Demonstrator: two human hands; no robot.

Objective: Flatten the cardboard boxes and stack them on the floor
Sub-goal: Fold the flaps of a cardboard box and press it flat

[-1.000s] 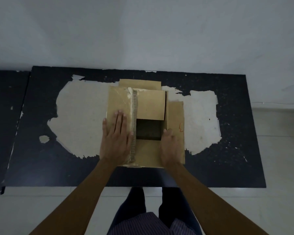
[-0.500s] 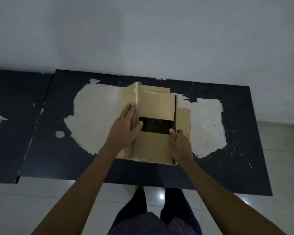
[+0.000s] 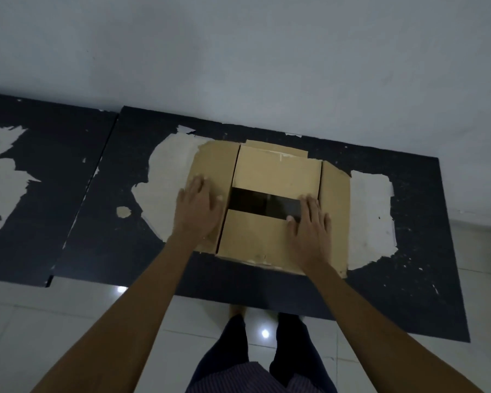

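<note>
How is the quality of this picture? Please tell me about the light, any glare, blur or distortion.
Head view: the light is dim and even, with no hard shadows; two small bright glare spots sit on the glossy floor tiles near the person's legs; the left hand looks slightly soft at its fingers, while the cardboard box is fairly sharp; the wide lens makes the dark table edges slant and the forearms look stretched.

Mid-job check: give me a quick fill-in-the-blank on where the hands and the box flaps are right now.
The left hand lies flat on the cardboard box's ____ side flap.
Between the far flap and the near flap shows a dark ____.
The right hand has its fingers ____, not curled.
The box sits on a ____ table with peeled patches.

Missing words: left; gap; straight; black
</note>
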